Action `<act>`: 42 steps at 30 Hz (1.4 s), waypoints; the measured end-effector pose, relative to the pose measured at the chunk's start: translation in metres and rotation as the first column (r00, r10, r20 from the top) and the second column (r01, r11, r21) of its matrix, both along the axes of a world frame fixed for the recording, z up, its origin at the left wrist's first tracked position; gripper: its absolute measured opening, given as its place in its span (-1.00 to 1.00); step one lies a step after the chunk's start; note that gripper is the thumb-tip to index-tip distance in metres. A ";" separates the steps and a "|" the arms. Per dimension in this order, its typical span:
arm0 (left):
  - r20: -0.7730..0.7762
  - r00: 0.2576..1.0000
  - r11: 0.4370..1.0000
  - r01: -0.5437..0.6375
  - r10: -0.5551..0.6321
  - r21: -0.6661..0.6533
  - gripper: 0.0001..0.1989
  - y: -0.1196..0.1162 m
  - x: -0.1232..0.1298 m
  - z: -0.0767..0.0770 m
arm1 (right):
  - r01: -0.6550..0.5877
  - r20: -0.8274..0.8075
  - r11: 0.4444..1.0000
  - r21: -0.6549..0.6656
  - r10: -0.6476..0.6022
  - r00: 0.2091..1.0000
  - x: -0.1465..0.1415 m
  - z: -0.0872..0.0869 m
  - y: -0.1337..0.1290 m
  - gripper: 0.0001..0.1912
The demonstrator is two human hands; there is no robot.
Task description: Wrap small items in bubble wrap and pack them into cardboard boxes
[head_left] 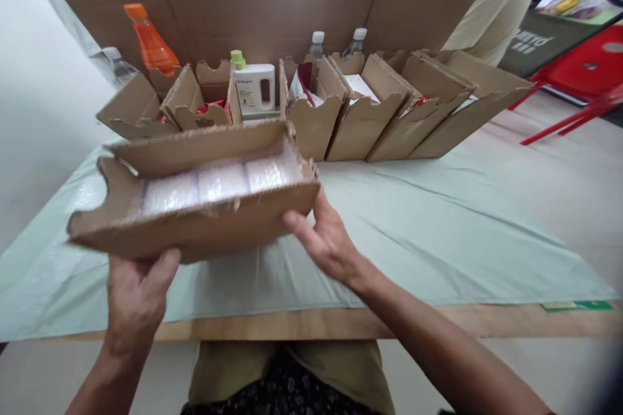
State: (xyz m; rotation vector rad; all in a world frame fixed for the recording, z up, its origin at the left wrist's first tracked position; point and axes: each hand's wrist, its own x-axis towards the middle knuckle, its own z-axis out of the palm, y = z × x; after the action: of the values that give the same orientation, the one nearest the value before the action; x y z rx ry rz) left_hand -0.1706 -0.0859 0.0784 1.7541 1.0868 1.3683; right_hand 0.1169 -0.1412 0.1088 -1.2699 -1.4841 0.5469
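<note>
Head view: both hands point(231, 259) part-open, gripping cardboard tray point(209, 227), thumbs outside.

Brown cartons point(311, 126); pale green cloth point(413, 220); orange bottle point(154, 45); red chair point(574, 68); black patterned garment point(287, 389).

1. Left hand point(139, 292): bare; left forearm point(111, 366) bare too.
2. Right hand point(333, 243): bare; right forearm point(438, 343) slim, bare along its visible length.
3. Top point(292, 395): black cloth, scattered small pale print, looks floral; detail soft.
4. Trousers point(348, 369): plain olive-khaki, both thighs, lightly creased.
</note>
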 end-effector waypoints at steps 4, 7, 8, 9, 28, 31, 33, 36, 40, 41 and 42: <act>0.155 0.982 0.983 0.084 -0.109 0.161 -0.23 0.021 0.063 0.040 | 0.128 -0.136 0.977 0.171 -0.106 0.985 0.033 0.013 0.014 -0.19; 0.053 0.971 0.967 0.225 -0.233 0.122 -0.11 -0.010 0.092 0.035 | 0.394 -0.177 0.903 0.172 -0.365 0.914 0.056 0.001 -0.034 -0.37; 0.011 0.966 0.961 0.257 -0.260 0.100 -0.06 -0.025 0.094 0.027 | 0.475 -0.177 0.869 0.138 -0.451 0.875 0.060 -0.006 -0.054 -0.43; -0.024 0.959 0.957 0.284 -0.284 0.063 -0.01 -0.041 0.091 0.017 | 0.507 -0.148 0.856 0.100 -0.491 0.859 0.060 -0.014 -0.072 -0.44; 0.018 0.999 0.997 0.047 -0.046 -0.068 0.01 -0.070 0.089 -0.034 | 0.131 -0.082 0.980 0.151 -0.119 0.989 0.051 -0.025 0.105 -0.21; -0.011 0.999 0.997 0.048 -0.049 -0.056 0.00 -0.071 0.094 -0.038 | 0.152 -0.099 0.974 0.168 -0.137 0.986 0.050 -0.028 0.123 -0.21; -0.044 0.998 0.998 0.046 -0.048 -0.036 0.01 -0.073 0.098 -0.043 | 0.155 -0.109 0.973 0.169 -0.138 0.984 0.048 -0.028 0.135 -0.19; -0.138 0.990 0.999 0.041 -0.039 0.012 0.01 -0.077 0.104 -0.053 | 0.162 -0.113 0.972 0.171 -0.144 0.983 0.046 -0.030 0.147 -0.16; -0.171 0.985 0.997 0.041 -0.030 0.059 -0.01 -0.083 0.111 -0.063 | 0.187 -0.126 0.971 0.149 -0.168 0.978 0.041 -0.037 0.151 -0.08; -0.166 0.986 0.997 0.042 -0.031 0.060 -0.01 -0.083 0.112 -0.063 | 0.191 -0.126 0.972 0.134 -0.174 0.977 0.038 -0.040 0.150 -0.06; -0.163 0.986 0.997 0.043 -0.033 0.058 -0.01 -0.083 0.114 -0.062 | 0.193 -0.124 0.974 0.118 -0.178 0.976 0.036 -0.042 0.148 -0.04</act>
State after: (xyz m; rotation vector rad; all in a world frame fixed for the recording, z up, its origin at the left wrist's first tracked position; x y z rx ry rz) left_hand -0.0571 -0.1686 0.0160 1.9491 1.1014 1.2652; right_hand 0.1530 0.0072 0.0668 -1.2400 -1.2712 0.3854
